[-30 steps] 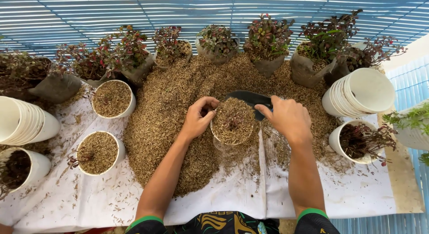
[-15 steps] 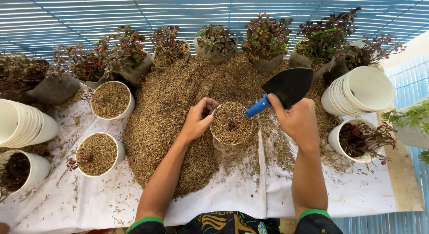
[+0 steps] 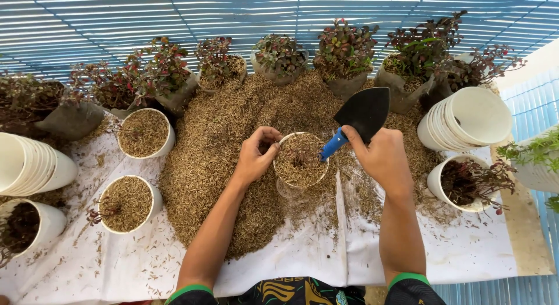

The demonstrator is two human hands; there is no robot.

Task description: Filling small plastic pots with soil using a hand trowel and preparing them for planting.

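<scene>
- Head view, centre of the frame: the left hand [image 3: 255,159] holds a white pot [image 3: 300,161] by its left rim, thumb over the edge and fingers [image 3: 269,135] curled round the wall. The pot is filled to the brim with husk and a small dark-leaved cutting sits in it.
- Just right of centre, the right hand [image 3: 382,159] holds a trowel [image 3: 356,120]; its fingers are pressed together round the blue handle, the black blade raised up and tilted toward the upper right, and the handle's end sits at the pot's right rim.
- Handling, as I judge it: the pot looks thin, light plastic that would flex if squeezed; the husk fill is loose and dry, so a tilt would spill it. Best held low round the wall or at the rim with two points, kept upright. The cutting looks fragile. The trowel is stiff and light, best held by its handle.
- The pot stands on the front edge of a husk heap [image 3: 215,147] on a white-covered surface [image 3: 291,258].
- No labels or signs show. Stacked white pots [image 3: 466,121] lie at right and more stacks [image 3: 29,165] at left; filled pots [image 3: 145,132] stand left of the heap; bagged plants [image 3: 343,54] line the top.
</scene>
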